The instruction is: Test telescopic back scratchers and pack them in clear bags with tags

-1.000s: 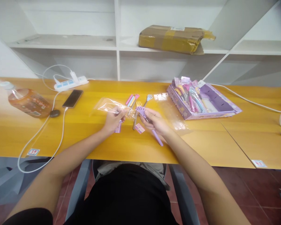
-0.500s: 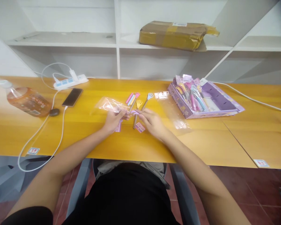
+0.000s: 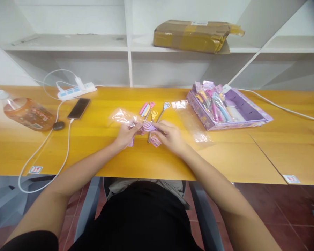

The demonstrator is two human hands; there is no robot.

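Observation:
A purple hand-shaped back scratcher head [image 3: 148,126] is between my two hands. My right hand [image 3: 171,136] pinches it from the right. My left hand [image 3: 126,135] is closed on a clear plastic bag [image 3: 123,115]; whether its fingers also grip the scratcher I cannot tell. Just beyond lie a yellow back scratcher [image 3: 154,114], a blue back scratcher [image 3: 166,105] and a pink back scratcher [image 3: 152,105] with metal rods. Several coloured sleeve-like pieces [image 3: 144,109] lie beside them. A small pink printed card [image 3: 155,141] lies under my right fingers, and another is partly hidden by my left hand.
To the right, a purple display box [image 3: 211,124] holds packaged scratchers, with a flat clear bag [image 3: 192,122] beside it. On the left are a phone [image 3: 79,108], a power strip [image 3: 77,91], a drink bottle [image 3: 28,113] and white cables. A taped parcel [image 3: 191,36] sits on the shelf.
The purple scratcher head has turned so its spread fingers now face the camera. A yellow sleeve-like piece now shows beside the pink and blue ones. Both hands stay nearly in place.

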